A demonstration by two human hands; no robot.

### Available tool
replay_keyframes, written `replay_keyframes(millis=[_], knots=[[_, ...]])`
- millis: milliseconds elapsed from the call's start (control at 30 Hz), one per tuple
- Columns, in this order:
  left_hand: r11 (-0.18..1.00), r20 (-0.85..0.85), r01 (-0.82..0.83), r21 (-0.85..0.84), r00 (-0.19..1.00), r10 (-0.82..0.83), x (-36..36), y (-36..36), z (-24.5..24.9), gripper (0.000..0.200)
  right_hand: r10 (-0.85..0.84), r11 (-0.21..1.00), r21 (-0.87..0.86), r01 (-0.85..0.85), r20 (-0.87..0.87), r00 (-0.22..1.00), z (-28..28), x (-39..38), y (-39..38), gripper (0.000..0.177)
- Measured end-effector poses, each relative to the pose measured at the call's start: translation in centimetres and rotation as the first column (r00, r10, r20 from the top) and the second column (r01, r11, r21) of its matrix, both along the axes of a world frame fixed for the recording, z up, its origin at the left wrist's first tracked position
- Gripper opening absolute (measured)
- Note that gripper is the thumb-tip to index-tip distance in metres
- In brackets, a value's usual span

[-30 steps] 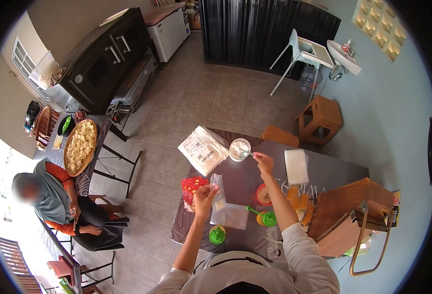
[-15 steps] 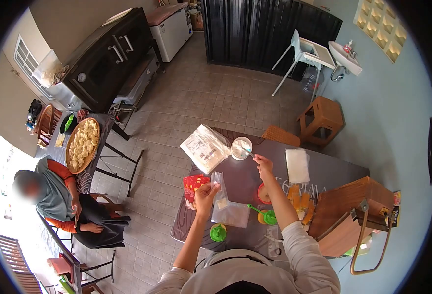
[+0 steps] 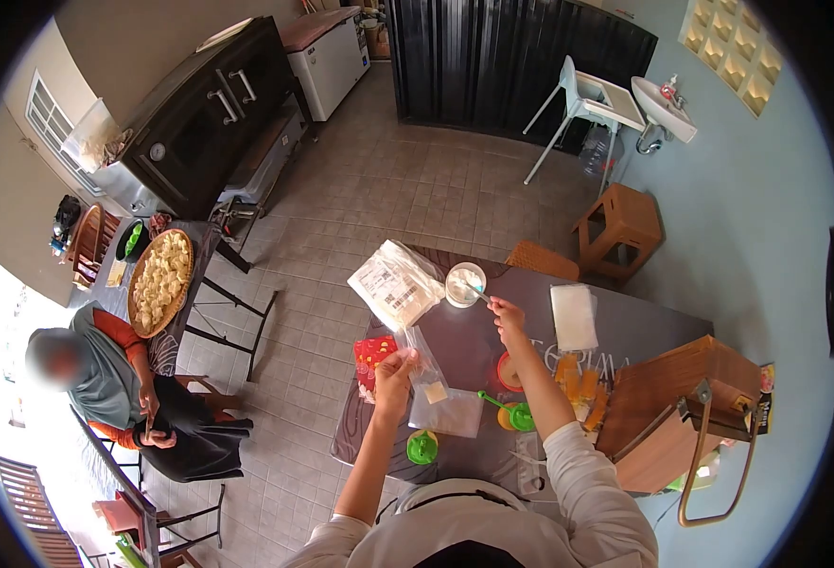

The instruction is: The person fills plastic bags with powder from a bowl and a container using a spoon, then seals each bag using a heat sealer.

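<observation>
My left hand (image 3: 395, 371) is closed on a clear plastic bag (image 3: 423, 358), with a small pale patch near its lower end. Below the bag, a flat stack of clear plastic (image 3: 447, 414) lies on the table. In my right hand (image 3: 507, 318) is a thin light-blue spoon (image 3: 478, 292); its far end dips into a white tub (image 3: 463, 275) of white powder. A white plastic package with a printed label (image 3: 393, 287) sits left of the tub. A red patterned packet (image 3: 373, 356) rests beside my left hand.
Near my body stand green-lidded jars (image 3: 421, 448) and a red-rimmed container (image 3: 509, 372). Orange packets (image 3: 579, 383) and a wooden box with a handle (image 3: 677, 417) are at right. A seated person (image 3: 114, 379) is at left, by a round tray of pale pieces (image 3: 160, 282).
The clear bag in my left hand has shifted slightly and hangs at a different angle. My right hand and the spoon have barely moved at the tub.
</observation>
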State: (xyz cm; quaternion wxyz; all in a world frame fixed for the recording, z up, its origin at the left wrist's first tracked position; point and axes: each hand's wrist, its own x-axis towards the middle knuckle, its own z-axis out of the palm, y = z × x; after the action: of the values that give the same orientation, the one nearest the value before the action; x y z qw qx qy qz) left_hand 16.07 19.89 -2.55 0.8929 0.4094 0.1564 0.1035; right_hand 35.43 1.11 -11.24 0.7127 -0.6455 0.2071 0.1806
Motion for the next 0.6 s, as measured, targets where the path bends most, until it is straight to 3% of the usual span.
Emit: replay_keyframes(millis=[333, 467, 600], knots=[[0.998, -0.04, -0.012, 0.06, 0.999, 0.014, -0.2, 0.0, 0.5, 0.015, 0.012, 0.997, 0.073, -0.011, -0.008, 1.0, 0.4, 0.0, 0.0, 0.022], [0.999, -0.014, -0.006, 0.035, 1.0, 0.007, -0.1, -0.1, 0.2, 0.015, 0.014, 0.998, 0.067, -0.012, -0.04, 0.999, -0.3, 0.1, -0.1, 0.023], [0.992, -0.034, -0.012, 0.129, 0.999, 0.016, 0.0, -0.1, 0.0, 0.016, 0.028, 1.0, -0.008, -0.028, 0.018, 0.999, 0.9, -0.2, 0.1, 0.019]])
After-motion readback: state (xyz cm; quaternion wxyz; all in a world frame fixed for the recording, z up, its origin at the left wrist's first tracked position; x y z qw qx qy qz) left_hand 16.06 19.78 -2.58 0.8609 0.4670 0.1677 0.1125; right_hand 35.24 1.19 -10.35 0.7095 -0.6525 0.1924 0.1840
